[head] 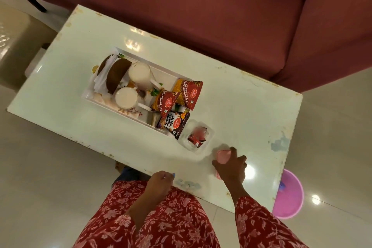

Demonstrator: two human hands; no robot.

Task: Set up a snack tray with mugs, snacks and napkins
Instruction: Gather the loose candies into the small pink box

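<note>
The tray [128, 57] sat on the white tabletop [241, 102], already loaded: two mugs [138, 72] side by side, napkins [102, 78] tucked at its far-left end beside brown curved pieces, and snack packets [187, 92] piled at its near-right end, the peanut packet [173, 125] hanging over the rim. Just beside that end, on the tabletop and off the tray, stood a clear tub [196, 137] with small red sachets inside.

The right hand [231, 169] rested near the tabletop's front edge, its fingers [233, 152] curled over a pink lid [223, 156], thumb on one side and fingertips on the other. Whether the lid was lifted or still lying flat could not be told. The left hand [159, 182] hung at the table edge, loosely curled, holding nothing that showed.

The step in hand was probably closing the tub. To do it well, the lid should go over level and be lined up with the tub's corners before any pressing. The free left hand ought to steady the tub's wall, since a light plastic tub would likely skid on the glossy top. Space on the tray looked tight, so the peanut packet might need shifting inward first.
</note>
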